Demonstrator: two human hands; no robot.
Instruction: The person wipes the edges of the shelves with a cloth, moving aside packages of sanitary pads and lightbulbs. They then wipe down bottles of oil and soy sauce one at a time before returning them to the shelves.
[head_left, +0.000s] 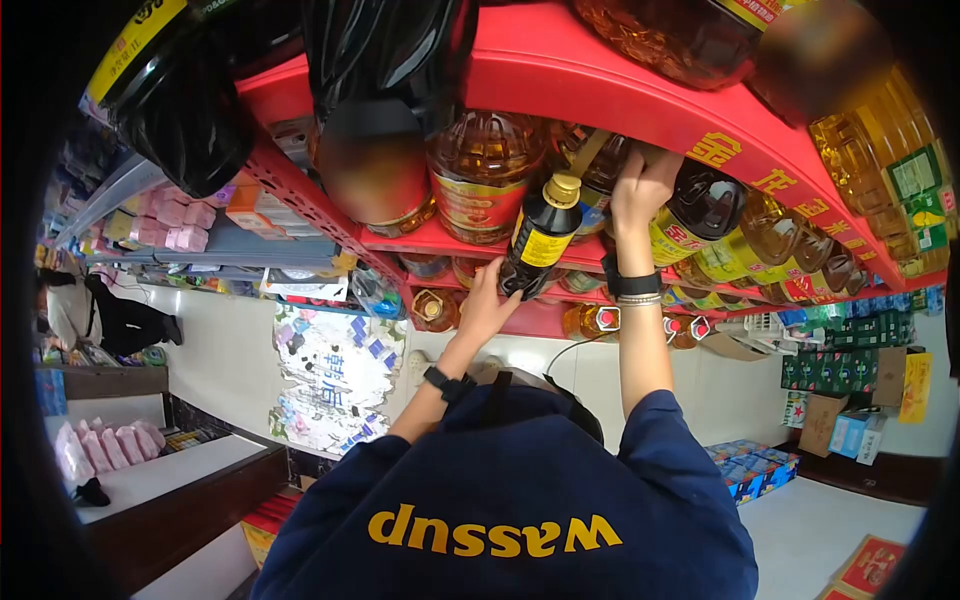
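Note:
My left hand (485, 303) grips the lower part of a dark bottle with a gold cap and yellow label (541, 236). The bottle leans a little, in front of the red shelf. My right hand (642, 188) reaches up into that shelf, under the red front strip, its fingertips partly hidden among the bottles. Just to its right stands a dark bottle with a yellow-green label (697, 213). Left of the held bottle is a big amber oil bottle with a red label (484, 180).
The red shelf edge (590, 72) curves overhead, with large oil bottles (880, 150) above it. Below are smaller bottles with red caps (607, 318). A worn floor sticker (338, 375) lies on the tiles. Another person (120, 310) is at far left; cartons (850, 385) stand at right.

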